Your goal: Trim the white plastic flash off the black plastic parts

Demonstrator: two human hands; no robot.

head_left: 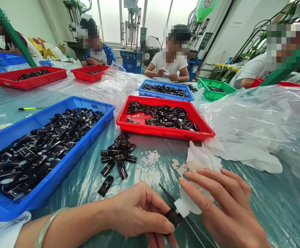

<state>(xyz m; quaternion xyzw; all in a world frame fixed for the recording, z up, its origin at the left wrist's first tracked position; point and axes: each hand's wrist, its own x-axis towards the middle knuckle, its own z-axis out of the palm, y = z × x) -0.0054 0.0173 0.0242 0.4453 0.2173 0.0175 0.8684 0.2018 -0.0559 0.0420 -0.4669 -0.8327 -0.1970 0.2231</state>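
Observation:
My left hand (pixel 139 210) pinches a small black plastic part (pixel 173 217) between thumb and fingers. A white squarish piece (pixel 182 207) sits at the end of that part. Metal tweezers (pixel 195 230) slant beneath the white piece, with a dark tip showing beyond it; whether anything grips them is hidden. Beside them, my right hand (pixel 227 203) has its fingers stretched out and apart, its thumb out of sight. Left of centre lies a loose pile of black parts (pixel 120 155). Pale scraps (pixel 150 158) and a few beige pieces (pixel 179 167) lie farther ahead.
A large blue tray (pixel 88 146) of black parts stands at left. Ahead is a red tray (pixel 165 133) with similar parts. Crumpled plastic sheeting (pixel 263 117) and white cloth (pixel 204 155) lie at right. Several people sit across the table near more trays.

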